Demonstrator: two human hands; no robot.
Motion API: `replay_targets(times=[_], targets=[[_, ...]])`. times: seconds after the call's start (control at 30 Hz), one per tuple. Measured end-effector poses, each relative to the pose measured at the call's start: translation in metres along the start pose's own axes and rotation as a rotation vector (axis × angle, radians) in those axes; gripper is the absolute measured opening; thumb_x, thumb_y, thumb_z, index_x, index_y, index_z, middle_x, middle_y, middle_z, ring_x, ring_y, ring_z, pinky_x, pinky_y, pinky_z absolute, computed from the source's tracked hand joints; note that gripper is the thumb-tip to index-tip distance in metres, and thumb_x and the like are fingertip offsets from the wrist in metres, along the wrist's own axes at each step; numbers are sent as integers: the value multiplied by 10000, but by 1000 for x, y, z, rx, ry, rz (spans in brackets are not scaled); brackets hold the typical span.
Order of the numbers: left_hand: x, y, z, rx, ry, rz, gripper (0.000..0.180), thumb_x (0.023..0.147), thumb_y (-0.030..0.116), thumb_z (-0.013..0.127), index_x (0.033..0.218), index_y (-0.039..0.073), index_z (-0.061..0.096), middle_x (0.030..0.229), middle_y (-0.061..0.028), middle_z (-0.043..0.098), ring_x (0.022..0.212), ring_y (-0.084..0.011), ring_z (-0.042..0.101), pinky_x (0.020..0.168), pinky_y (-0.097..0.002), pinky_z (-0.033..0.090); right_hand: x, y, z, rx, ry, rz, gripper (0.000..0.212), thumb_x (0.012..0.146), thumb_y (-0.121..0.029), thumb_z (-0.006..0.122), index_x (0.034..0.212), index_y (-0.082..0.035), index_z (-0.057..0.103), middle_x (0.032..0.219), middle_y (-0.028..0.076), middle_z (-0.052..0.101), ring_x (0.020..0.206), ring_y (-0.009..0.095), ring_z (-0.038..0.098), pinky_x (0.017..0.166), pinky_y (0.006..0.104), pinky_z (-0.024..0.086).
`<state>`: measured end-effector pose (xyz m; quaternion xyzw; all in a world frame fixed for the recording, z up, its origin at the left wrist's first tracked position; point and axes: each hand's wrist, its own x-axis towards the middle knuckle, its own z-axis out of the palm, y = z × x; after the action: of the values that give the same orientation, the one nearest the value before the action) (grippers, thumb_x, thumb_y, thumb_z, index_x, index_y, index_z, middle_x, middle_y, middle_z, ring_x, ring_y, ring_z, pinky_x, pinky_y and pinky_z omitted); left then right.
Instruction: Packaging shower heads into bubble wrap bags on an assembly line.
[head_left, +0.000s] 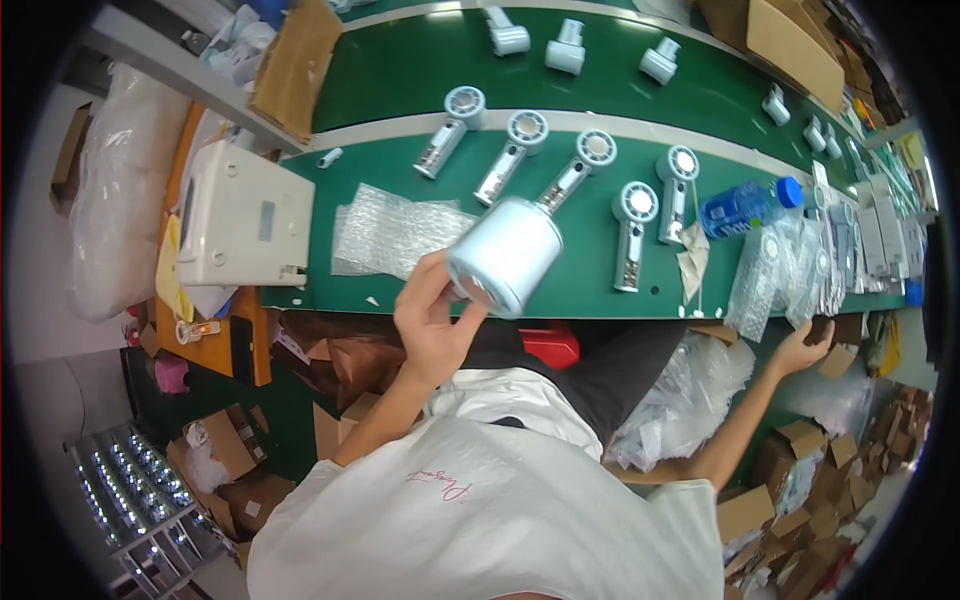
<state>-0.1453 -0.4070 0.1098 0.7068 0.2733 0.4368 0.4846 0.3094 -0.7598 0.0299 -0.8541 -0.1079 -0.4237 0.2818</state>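
Note:
My left hand (437, 318) is closed around a pale blue handheld fan (508, 255), raised over the bench's front edge. Its drum-shaped head shows large and slightly blurred; no handle can be made out. Behind it on the green bench (400, 300) lie several similar fans, among them one fan (635, 235) with its handle toward me and another (515, 155) farther left. My right hand (802, 348) reaches out to the far right, just below the bench edge, close to some bubble-wrap pouches (755, 280). Its fingers are curled, and what they hold, if anything, is unclear.
Flat bubble wrap (390, 235) lies beside a white box-shaped device (240, 220) at the left. A blue bottle (745, 208) lies on its side at the right. More fans (567, 48) sit on the green surface behind. Cardboard boxes (800, 445) and plastic bags crowd the floor.

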Motion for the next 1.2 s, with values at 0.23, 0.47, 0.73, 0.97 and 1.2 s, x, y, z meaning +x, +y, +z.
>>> replay_targets(times=[0.23, 0.47, 0.73, 0.97, 1.2], targets=[[-10, 9, 43, 201, -204, 397, 476, 676, -84, 727, 1139, 21, 691, 1284, -169, 588, 1120, -299, 606, 945, -370, 522, -137, -295, -131, 1324, -1215, 87, 968, 723, -261, 832, 1509, -39, 314, 1427, 164, 454, 1291, 311, 486, 1077, 412, 396], [-6, 7, 16, 310, -418, 227, 334, 734, 76, 766, 1053, 36, 676, 1104, -132, 604, 1002, -285, 579, 877, -375, 485, -176, -287, -123, 1709, -1265, 900, 600, 820, -47, 693, 1368, -55, 447, 1227, 167, 611, 1122, 276, 607, 967, 389, 480], [-5, -83, -40, 1034, -271, 46, 297, 820, 288, 714, 948, 62, 569, 947, -92, 518, 850, -306, 516, 788, -401, 445, -170, -290, -126, 1604, -1386, 972, 507, 823, -32, 619, 1310, -19, 477, 1034, 184, 669, 935, 286, 654, 858, 399, 521], [-4, -81, -40, 834, -275, -44, 117, 871, 169, 640, 844, 65, 595, 790, -67, 561, 717, -280, 537, 660, -378, 447, -165, -295, -127, 1279, -1466, 1073, 485, 841, -36, 620, 1299, 21, 471, 1107, 192, 644, 854, 271, 646, 808, 391, 532], [0, -78, -48, 710, -346, -208, 93, 883, 130, 631, 853, 44, 611, 728, -59, 582, 589, -233, 506, 578, -337, 424, -167, -319, -125, 1276, -1576, 1047, 468, 795, 29, 665, 1248, 13, 547, 1186, 164, 600, 886, 247, 615, 783, 356, 512]])
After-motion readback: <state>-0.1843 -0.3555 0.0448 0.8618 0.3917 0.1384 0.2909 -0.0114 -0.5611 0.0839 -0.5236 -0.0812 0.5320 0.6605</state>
